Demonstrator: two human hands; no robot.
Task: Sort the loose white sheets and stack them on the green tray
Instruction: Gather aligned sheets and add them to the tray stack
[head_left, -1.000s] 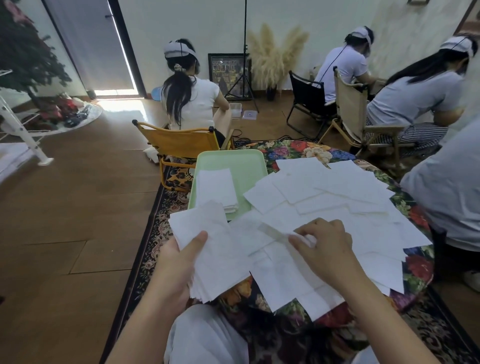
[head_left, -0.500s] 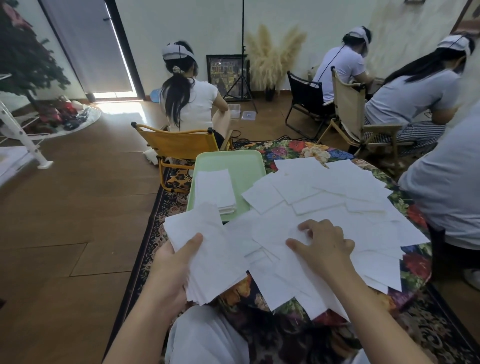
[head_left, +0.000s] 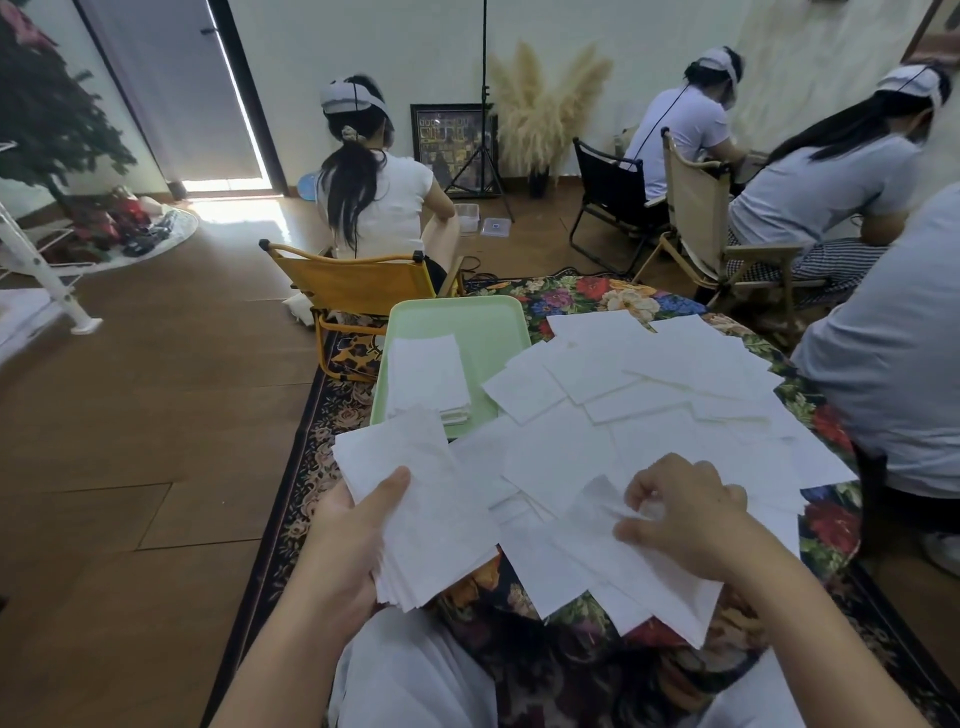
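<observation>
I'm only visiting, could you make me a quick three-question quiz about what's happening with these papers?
1. True or false: the green tray already holds a small stack.
2. Which hand holds the gathered bundle?
3. The right hand is: A) resting flat, B) pinching a loose sheet, C) touching the tray.

Key: 1 true. 2 the left hand. 3 B.

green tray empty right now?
No, a stack of white sheets already lies on the left part of the green tray.
</observation>
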